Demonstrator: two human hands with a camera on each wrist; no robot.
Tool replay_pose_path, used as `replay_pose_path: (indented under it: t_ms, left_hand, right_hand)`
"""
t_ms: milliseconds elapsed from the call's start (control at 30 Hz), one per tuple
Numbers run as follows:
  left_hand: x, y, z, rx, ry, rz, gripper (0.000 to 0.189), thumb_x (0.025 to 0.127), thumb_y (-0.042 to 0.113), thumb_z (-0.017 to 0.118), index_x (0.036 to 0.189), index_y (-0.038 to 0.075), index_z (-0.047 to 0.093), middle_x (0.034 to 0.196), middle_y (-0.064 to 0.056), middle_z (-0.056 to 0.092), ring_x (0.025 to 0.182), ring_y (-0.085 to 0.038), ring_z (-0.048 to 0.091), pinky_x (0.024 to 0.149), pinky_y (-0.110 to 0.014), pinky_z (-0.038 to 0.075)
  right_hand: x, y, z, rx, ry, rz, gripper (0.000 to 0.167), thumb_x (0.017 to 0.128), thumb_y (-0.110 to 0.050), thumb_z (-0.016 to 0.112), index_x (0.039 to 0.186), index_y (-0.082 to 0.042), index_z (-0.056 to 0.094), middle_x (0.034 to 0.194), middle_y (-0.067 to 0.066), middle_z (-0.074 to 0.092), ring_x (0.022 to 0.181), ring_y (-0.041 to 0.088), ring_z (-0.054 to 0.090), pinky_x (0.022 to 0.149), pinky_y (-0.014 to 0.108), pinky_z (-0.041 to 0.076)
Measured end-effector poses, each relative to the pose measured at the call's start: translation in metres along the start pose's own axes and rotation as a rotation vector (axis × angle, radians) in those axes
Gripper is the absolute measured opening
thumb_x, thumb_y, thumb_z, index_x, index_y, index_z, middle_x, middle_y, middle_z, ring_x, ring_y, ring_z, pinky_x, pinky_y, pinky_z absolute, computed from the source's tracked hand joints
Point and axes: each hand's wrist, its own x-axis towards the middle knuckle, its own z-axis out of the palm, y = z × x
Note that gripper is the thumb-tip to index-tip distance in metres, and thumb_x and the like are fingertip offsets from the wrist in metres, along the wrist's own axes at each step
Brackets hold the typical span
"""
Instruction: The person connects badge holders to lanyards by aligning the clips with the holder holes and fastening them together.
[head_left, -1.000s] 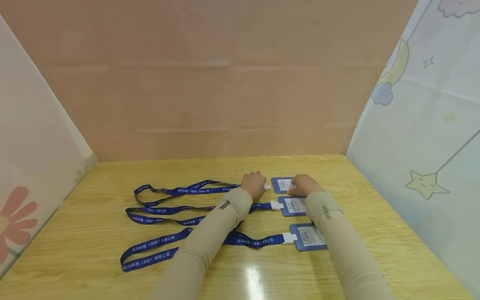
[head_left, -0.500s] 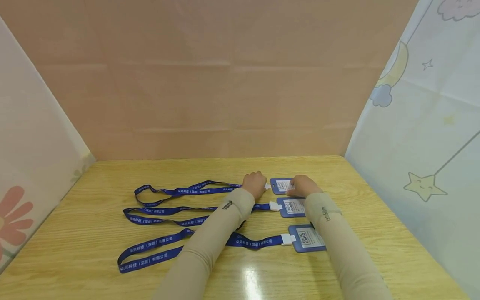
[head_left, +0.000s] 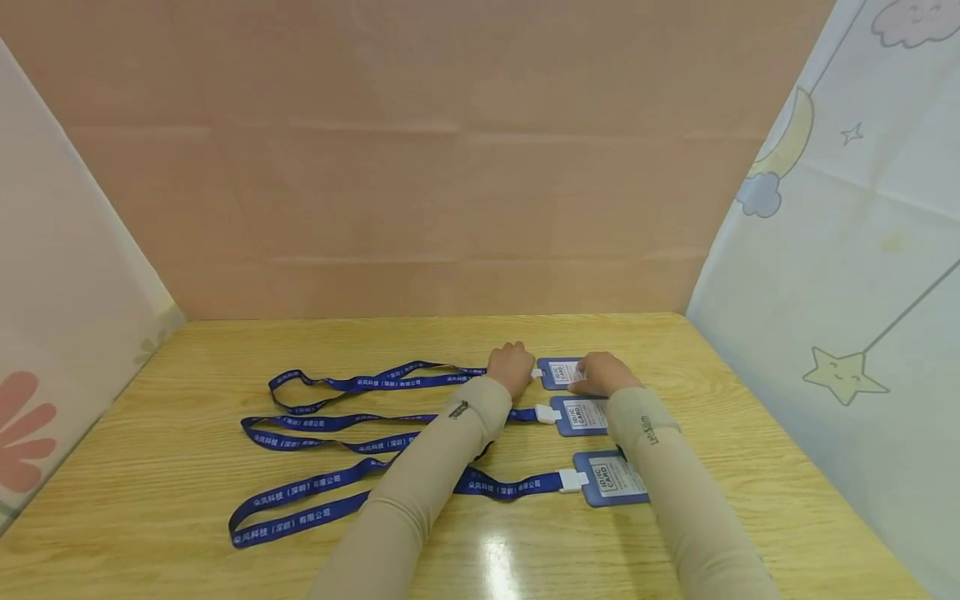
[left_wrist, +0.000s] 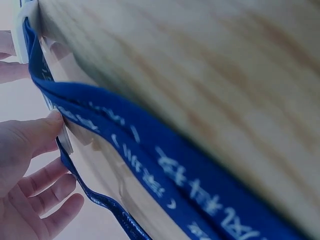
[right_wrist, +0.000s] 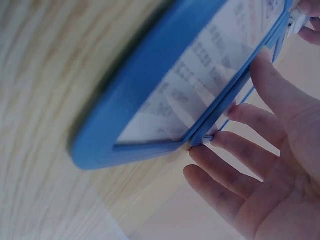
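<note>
In the head view my left hand [head_left: 512,369] is at the end of the farthest blue lanyard [head_left: 390,382]. Its thumb and index finger pinch the white clip [left_wrist: 66,141] there, as the left wrist view shows. My right hand [head_left: 606,373] pinches the right part of the farthest blue badge holder [head_left: 558,372], its thumb on one side and fingers on the other. Clip and holder meet at the holder's left edge; whether they are hooked together is too small to tell. The middle badge holder [right_wrist: 135,105] lies in front of the right hand.
Nearer lie a middle lanyard [head_left: 330,442] and a front lanyard [head_left: 510,485]; their clips meet the middle holder and the front badge holder [head_left: 607,479]. My sleeves cross above both. Wooden table [head_left: 150,467], brown back wall [head_left: 450,167] and printed side sheets surround them.
The small gap between the farthest clip and its badge holder has closed. My left hand has shifted slightly right with the clip; both hands keep their grip. The whole view has drifted slightly.
</note>
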Motion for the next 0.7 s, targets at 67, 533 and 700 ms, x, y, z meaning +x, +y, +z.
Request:
replay_pose_path:
  t_ms: [67,533,700]
  left_hand:
    - [0.0011,0.0001,0.0004,0.0,-0.005,0.002,0.03,0.088,0.038,0.061,0.111,0.021,0.068,0.108,-0.001,0.064,0.099,-0.017,0.061,0.08,-0.033,0.053]
    - [0.006,-0.0012,0.0075,-0.07,-0.005,0.034,0.027,0.089,0.031,0.062,0.11,0.017,0.068,0.108,-0.004,0.063,0.098,-0.017,0.061,0.081,-0.029,0.054]
    - [0.0061,-0.001,0.0046,-0.088,-0.006,0.042,0.026,0.088,0.029,0.064,0.108,0.014,0.069,0.107,-0.004,0.065,0.096,-0.017,0.063,0.082,-0.028,0.053]
  right_hand:
    - [0.0009,0.0006,0.0004,0.002,0.004,0.001,0.052,0.085,-0.028,0.068,0.124,0.002,0.055,0.121,0.022,0.06,0.109,0.035,0.058,0.098,0.048,0.043]
    - [0.0012,0.0009,0.0016,0.048,0.02,0.023,0.053,0.083,-0.028,0.07,0.124,0.002,0.055,0.122,0.022,0.059,0.107,0.034,0.058,0.099,0.048,0.043]
    - [0.0011,0.0007,0.0002,0.072,0.008,0.04,0.053,0.084,-0.026,0.069,0.125,0.002,0.054,0.122,0.022,0.058,0.107,0.033,0.058,0.099,0.048,0.043]
